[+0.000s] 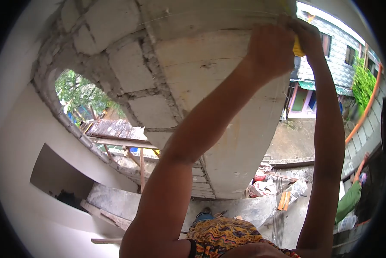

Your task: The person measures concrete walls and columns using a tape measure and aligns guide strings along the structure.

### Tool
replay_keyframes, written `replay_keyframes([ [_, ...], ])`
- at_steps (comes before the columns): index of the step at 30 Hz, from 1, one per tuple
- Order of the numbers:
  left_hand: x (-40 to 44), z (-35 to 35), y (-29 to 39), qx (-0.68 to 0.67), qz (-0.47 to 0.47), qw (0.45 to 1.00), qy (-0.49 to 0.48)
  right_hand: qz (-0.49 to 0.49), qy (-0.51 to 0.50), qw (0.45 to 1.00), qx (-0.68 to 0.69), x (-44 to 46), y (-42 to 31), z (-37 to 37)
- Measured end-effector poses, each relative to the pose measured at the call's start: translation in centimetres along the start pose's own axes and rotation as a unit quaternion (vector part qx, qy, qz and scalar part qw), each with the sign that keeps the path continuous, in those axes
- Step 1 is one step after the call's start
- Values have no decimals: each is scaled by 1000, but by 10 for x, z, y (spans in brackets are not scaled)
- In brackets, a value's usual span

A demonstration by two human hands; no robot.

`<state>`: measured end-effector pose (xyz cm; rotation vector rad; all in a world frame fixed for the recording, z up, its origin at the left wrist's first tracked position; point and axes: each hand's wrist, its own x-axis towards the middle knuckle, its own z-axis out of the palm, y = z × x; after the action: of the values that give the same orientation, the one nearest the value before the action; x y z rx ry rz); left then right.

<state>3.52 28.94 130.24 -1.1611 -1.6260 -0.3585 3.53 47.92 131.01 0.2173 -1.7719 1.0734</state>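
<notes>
Both of my arms reach up to the top right edge of a tall, smooth grey concrete column [210,99]. My left hand [270,49] is closed in a fist against the column face near that edge. Close beside it, my right hand [307,36] curls its fingers toward the same edge. A bright yellow object [298,47] shows between the two hands. Its kind is hidden, and I cannot tell which hand bears on it. A thin pale line [193,16] runs across the upper column toward my hands.
Rough block masonry [130,73] with an arched opening adjoins the column on the left. Below lie a concrete ledge [249,210], rubble sacks [264,185], an orange-brown block [283,201] and thin rods [278,225]. Another person in green trousers [348,201] is at the right.
</notes>
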Motion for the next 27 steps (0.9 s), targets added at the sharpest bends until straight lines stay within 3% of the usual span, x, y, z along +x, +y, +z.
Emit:
replay_keyframes([
  [1, -7, -4, -2, -22, 27, 994, 101, 5, 17, 999, 47, -4, 3, -1],
  [2, -17, -7, -13, -13, 25, 994, 103, 10, 35, 995, 92, -9, 9, -5],
  [3, -35, -11, -32, -24, 27, 986, 165, 10, 58, 998, 27, -12, 22, -16],
  [4, -54, -14, -53, -35, 30, 973, 227, 31, 76, 991, 102, -33, 2, -16],
  [6, -85, -18, -96, 111, -61, 979, 158, 48, 74, 993, 77, -66, -5, -27],
  [8, -106, -19, -136, 170, -149, 973, 55, 74, 78, 987, 120, -101, -9, -31],
  [9, -112, -23, -146, 173, -149, 972, 56, 107, 65, 975, 182, -117, 3, -36],
  [11, -116, -29, -163, 212, -140, 967, 33, 166, 69, 973, 148, -157, 6, -33],
  [12, -115, -28, -167, 215, -140, 966, 31, 158, 73, 957, 233, -180, 19, -28],
  [14, -116, -25, -176, 205, -124, 968, 71, 201, -9, 965, 167, -238, 34, -30],
  [16, -118, -18, -182, 199, -114, 969, 94, 283, -21, 922, 265, -311, 54, -18],
  [19, -118, -11, -184, 184, -102, 968, 136, 451, -154, 864, 162, -420, 61, -12],
  [21, -118, -11, -184, 174, -99, 969, 146, 520, -175, 809, 210, -484, 48, -6],
  [23, -121, -5, -188, 223, -97, 962, 126, 599, -184, 736, 258, -518, 25, -3],
  [25, -116, -7, -186, 282, -34, 942, 181, 656, -234, 676, 240, -553, 18, -5],
  [26, -113, -9, -176, 323, -14, 925, 197, 653, -230, 680, 240, -582, 30, -6],
  [27, -106, -15, -163, 367, 9, 905, 213, 685, -233, 641, 258, -557, 16, -10],
])
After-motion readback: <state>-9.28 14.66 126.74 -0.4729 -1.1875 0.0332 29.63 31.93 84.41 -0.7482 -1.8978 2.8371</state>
